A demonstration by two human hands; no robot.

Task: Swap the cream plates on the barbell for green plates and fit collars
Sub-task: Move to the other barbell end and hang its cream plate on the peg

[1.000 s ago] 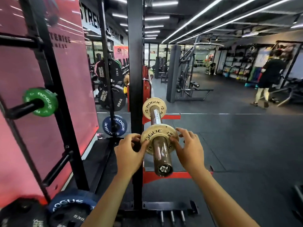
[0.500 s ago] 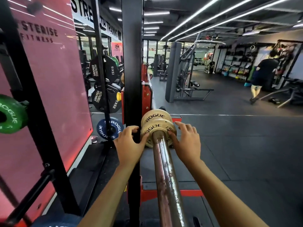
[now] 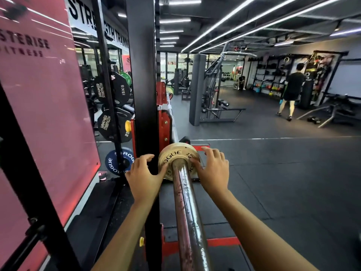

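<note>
Two cream Rogue plates (image 3: 176, 153) sit pressed together on the barbell sleeve (image 3: 187, 216), which runs from the bottom of the view away from me. My left hand (image 3: 143, 178) holds the near plate's left rim, thumb on its face. On the right rim, my right hand (image 3: 214, 171) grips the same way, fingers reaching past the edge. No small green plate or collar is in view.
A black rack upright (image 3: 142, 75) stands just left of the plates, with red brackets. Left of it are a pink panel (image 3: 39, 104), black Hammer Strength plates (image 3: 112, 89) and a blue Rogue plate (image 3: 115, 163). A person (image 3: 292, 90) walks at the back right.
The near cream plate slid inward along the sleeve with both hands on it and now sits against the second plate. My view moved forward; the small green plate left the view.
</note>
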